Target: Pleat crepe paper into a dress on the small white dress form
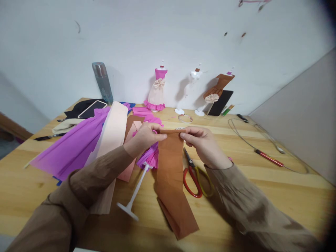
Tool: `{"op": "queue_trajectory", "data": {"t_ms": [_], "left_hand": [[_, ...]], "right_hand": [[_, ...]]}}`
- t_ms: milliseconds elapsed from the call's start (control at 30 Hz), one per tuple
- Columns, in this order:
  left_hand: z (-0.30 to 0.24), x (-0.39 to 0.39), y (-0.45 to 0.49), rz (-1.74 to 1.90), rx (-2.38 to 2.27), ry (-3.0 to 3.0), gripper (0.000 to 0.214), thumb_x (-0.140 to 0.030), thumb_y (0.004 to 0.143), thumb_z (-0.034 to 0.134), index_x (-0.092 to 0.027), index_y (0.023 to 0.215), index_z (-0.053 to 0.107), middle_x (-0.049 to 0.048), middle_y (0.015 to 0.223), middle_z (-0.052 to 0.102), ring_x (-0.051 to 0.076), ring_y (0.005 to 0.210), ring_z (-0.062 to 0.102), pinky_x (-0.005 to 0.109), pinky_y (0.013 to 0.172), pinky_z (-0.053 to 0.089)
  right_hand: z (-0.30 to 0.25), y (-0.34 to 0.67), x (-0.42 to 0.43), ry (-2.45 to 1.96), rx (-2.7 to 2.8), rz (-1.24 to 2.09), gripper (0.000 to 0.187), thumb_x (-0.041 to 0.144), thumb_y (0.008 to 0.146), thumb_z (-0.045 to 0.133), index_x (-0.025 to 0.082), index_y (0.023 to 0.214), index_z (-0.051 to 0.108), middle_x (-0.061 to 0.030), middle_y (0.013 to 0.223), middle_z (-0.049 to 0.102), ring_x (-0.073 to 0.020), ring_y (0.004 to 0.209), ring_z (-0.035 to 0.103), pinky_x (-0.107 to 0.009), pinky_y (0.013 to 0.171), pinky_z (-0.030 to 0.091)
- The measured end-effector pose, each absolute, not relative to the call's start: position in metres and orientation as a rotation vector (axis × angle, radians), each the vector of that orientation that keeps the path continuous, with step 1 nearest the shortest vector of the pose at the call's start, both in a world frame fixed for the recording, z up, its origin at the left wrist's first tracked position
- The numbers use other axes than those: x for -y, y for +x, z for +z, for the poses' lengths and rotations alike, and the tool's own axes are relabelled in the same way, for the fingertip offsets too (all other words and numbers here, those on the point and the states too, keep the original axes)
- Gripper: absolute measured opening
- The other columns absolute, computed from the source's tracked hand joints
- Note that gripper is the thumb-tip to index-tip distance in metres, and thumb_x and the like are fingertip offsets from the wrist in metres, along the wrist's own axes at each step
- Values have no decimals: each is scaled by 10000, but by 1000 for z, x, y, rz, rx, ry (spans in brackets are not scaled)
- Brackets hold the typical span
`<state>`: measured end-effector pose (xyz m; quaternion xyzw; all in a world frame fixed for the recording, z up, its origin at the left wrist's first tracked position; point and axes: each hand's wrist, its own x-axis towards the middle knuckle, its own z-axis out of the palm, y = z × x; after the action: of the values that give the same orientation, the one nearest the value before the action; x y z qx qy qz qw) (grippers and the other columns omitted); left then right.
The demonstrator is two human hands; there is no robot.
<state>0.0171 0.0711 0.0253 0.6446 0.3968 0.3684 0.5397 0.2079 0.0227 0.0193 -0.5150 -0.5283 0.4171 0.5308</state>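
Observation:
A long strip of brown crepe paper [170, 164] hangs between my two hands, its lower end folded over on the table. My left hand [145, 137] pinches the top left corner between thumb and fingers. At the top right corner, my right hand [203, 143] grips it the same way. The top edge looks folded over into a narrow band. Just behind the strip lies a small white mannequin stand [138, 185] on its side, wearing a purple ruffled dress [149, 154] partly hidden by the paper. Scissors [195, 175] with one red and one yellow handle rest beside the strip, below my right hand.
Purple crepe paper [76, 143] and cream paper [115, 122] pile up on the left. Along the wall stand a bottle [103, 82], a mannequin in a pink-and-cream dress [157, 91], a bare mannequin [195, 74] and a brown-dressed one [223, 82]. A red-handled corded tool [269, 157] lies right.

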Motion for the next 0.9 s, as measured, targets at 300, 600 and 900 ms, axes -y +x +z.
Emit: {"op": "queue_trajectory", "data": {"t_ms": [300,600,900], "left_hand": [[32,-64,20,651,-904,1341,261,-218,732,769,-145,548,600,-74,373,396,35,355,310,215,390,188],[21,-67,22,728,-747,1273,281,-348,672,827,-115,737,683,-87,398,418,26,360,301,216,389,152],[20,-68,22,721,-804,1260,365,-352,778,741,-149,541,553,-43,397,456,32,352,358,184,372,220]], "right_hand": [[22,203,-20,-1169,1178,1048,274,416,628,805,202,597,636,29,575,517,-100,538,405,-253,502,311],[18,203,-19,-1206,1184,1248,354,468,551,868,192,740,754,16,577,585,-82,491,379,-228,458,259],[16,203,-19,-1220,1252,1240,401,551,586,841,180,661,709,10,545,570,-86,480,380,-238,456,256]]}}
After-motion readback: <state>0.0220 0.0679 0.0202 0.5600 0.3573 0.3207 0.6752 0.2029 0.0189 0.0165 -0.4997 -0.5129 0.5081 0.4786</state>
